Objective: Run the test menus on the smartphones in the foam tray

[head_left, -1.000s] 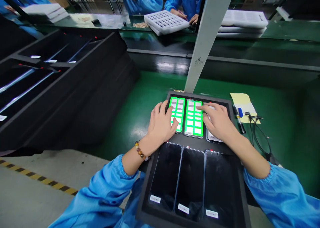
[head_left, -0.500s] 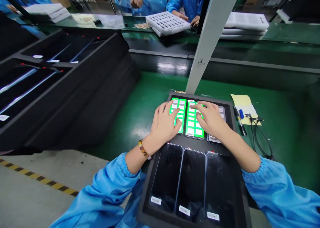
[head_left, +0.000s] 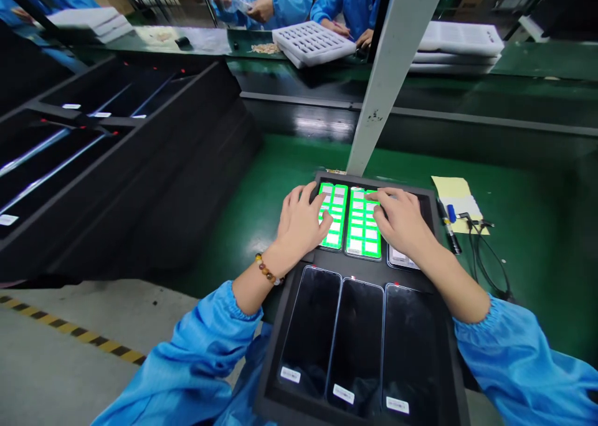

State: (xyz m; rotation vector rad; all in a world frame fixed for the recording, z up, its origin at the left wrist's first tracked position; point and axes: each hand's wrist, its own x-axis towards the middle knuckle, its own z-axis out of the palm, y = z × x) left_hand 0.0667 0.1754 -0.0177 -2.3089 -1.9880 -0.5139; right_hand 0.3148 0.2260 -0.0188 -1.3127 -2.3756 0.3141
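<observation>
A black foam tray [head_left: 364,268] in front of me holds smartphones in two rows. In the upper row, the left phone [head_left: 335,236] and the middle phone [head_left: 363,233] are lit with green-and-white grids. The right phone [head_left: 402,259] shows a pale grey screen, partly covered by my right hand [head_left: 397,217]. That hand has its fingers apart, a fingertip at the top of the middle phone. My left hand [head_left: 303,220], fingers spread, lies over the left edge of the left phone. Dark phones [head_left: 357,339] with white labels fill the lower row.
Stacked black trays [head_left: 187,158] of dark phones stand at left. A grey post [head_left: 380,96] rises behind my tray. A marker [head_left: 449,227], yellow paper [head_left: 451,186] and a black cable [head_left: 486,267] lie at right. Across the bench, co-workers in blue sit by a white tray [head_left: 313,43].
My left hand has shifted slightly left, uncovering more of the left phone. My right hand has moved a little right, showing more of the middle phone's screen.
</observation>
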